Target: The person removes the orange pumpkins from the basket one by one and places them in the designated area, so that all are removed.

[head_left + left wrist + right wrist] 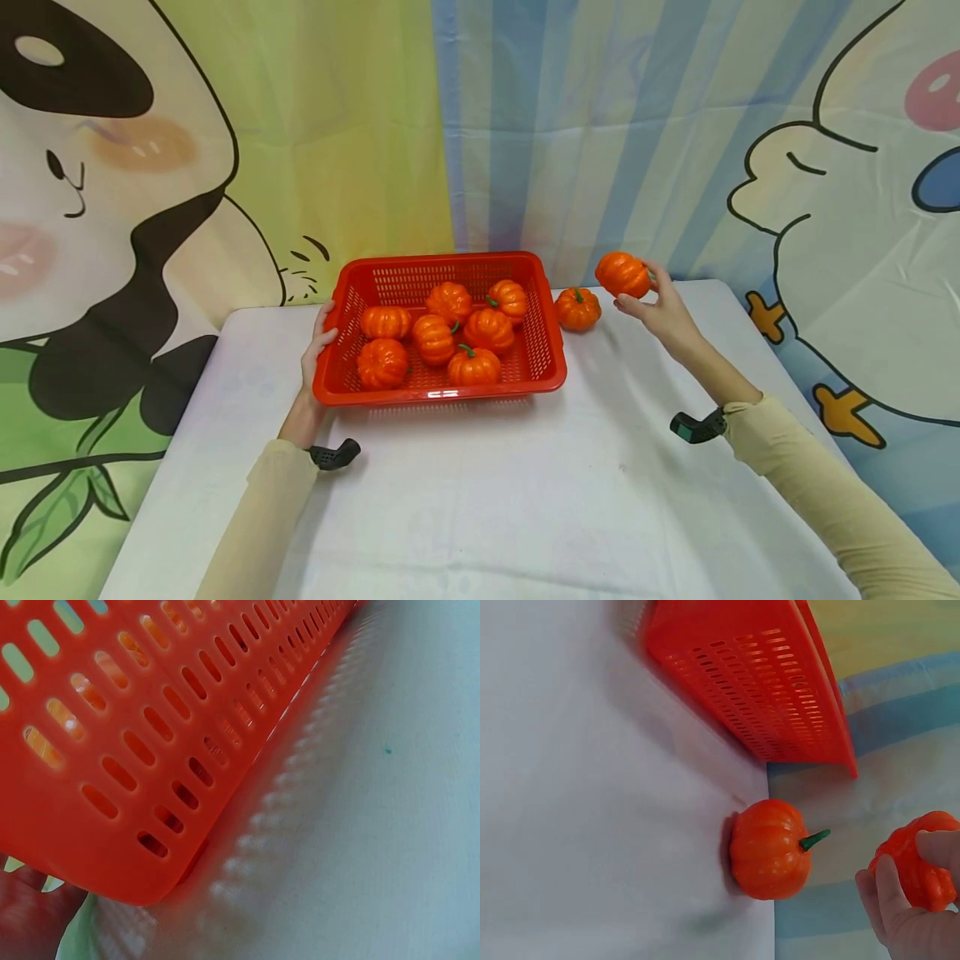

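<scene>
right hand pinches a pumpkin above the white table, left hand grips the red basket rim, cartoon curtain behind both.

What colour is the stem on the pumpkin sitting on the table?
Green, on the orange pumpkin; clearest in the right wrist view.

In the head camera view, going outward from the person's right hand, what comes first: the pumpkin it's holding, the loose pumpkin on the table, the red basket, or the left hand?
1. Held pumpkin, in the right hand's grip.
2. Loose pumpkin, on the table just left of that hand.
3. Red basket, farther left, mid-table.
4. Left hand, gripping the basket's far left rim.
</scene>
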A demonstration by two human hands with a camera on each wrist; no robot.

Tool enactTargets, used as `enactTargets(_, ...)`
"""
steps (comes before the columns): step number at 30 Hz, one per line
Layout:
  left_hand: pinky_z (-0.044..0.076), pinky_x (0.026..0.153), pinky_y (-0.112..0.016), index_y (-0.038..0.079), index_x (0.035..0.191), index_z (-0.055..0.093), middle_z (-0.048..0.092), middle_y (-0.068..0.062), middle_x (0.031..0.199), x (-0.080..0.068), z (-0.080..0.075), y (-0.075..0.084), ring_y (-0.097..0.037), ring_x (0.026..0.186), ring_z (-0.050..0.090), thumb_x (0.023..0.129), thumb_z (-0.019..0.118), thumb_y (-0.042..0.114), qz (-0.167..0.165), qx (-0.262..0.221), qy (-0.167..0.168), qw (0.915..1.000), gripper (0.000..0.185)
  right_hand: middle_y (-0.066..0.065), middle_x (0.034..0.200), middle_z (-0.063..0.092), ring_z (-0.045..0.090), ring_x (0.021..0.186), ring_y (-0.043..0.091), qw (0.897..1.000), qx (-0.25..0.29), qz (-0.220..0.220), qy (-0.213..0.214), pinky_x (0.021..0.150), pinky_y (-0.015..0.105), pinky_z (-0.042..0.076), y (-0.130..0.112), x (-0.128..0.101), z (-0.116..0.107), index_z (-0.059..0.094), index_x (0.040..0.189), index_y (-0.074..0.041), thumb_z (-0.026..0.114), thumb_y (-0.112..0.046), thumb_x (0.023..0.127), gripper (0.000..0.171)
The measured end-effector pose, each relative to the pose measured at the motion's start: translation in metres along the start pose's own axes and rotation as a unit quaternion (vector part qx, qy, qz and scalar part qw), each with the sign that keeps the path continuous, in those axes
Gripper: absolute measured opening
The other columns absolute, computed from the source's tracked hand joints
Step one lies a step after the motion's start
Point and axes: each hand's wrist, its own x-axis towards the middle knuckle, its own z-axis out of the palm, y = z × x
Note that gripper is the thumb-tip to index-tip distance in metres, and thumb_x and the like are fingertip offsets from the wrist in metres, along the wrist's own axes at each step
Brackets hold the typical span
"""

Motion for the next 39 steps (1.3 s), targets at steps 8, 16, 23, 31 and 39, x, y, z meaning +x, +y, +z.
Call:
enactTargets(8,0.034,0.113,-0.028,0.029,0.155,0.003,0.004,0.001,0.162,0.0,0.002,0.002,-0.02,0.141,0.015,0.102,0.016,0.012,-0.004,-0.005,0.002,1.0,0.057,0.019,0.158,0.018,0.03,0.14,0.036,0.999,0.021,0.019,0.029,0.112,0.056,0.033,-0.003,0.001,0.001,0.012,0.155,-0.022,0.066,-0.023,0.092,0.083)
enactTargets(16,0.034,0.113,-0.028,0.028,0.155,0.002,0.003,0.001,0.162,0.0,0.002,0.002,-0.022,0.141,0.014,0.102,0.015,0.012,-0.001,0.006,0.0,1.0,0.057,0.02,0.153,0.021,0.043,0.127,0.03,0.998,0.042,0.035,0.035,0.111,0.048,0.039,-0.008,0.001,0.005,0.011,0.153,-0.019,0.065,-0.037,0.09,0.084)
enactTargets(23,0.033,0.114,-0.029,0.028,0.155,0.003,0.003,0.0,0.162,0.0,0.001,0.002,-0.022,0.141,0.014,0.102,0.015,0.012,-0.003,0.013,0.0,0.9999,0.057,0.008,0.127,0.032,0.062,0.087,0.006,0.995,0.094,0.006,0.024,0.079,0.017,0.056,-0.005,0.003,0.004,0.016,0.145,-0.014,0.055,-0.031,0.097,0.064)
enactTargets(31,0.032,0.114,-0.029,0.03,0.155,0.002,0.002,0.001,0.162,0.0,0.001,0.002,-0.022,0.142,0.014,0.102,0.014,0.013,-0.005,0.015,0.0,0.9999,0.057,0.012,0.134,0.032,0.053,0.107,0.019,0.999,0.027,0.017,0.037,0.078,0.017,0.055,-0.005,0.001,0.006,0.019,0.144,-0.013,0.057,-0.034,0.096,0.064)
enactTargets(39,0.032,0.115,-0.029,0.03,0.155,0.004,0.003,0.002,0.162,0.0,-0.001,-0.001,-0.022,0.142,0.014,0.102,0.014,0.014,0.001,0.019,0.0,0.9998,0.056,0.021,0.156,0.013,0.037,0.133,0.037,0.997,0.017,0.062,0.052,0.096,0.029,0.052,-0.011,-0.001,0.006,-0.001,0.151,-0.016,0.064,-0.027,0.091,0.089)
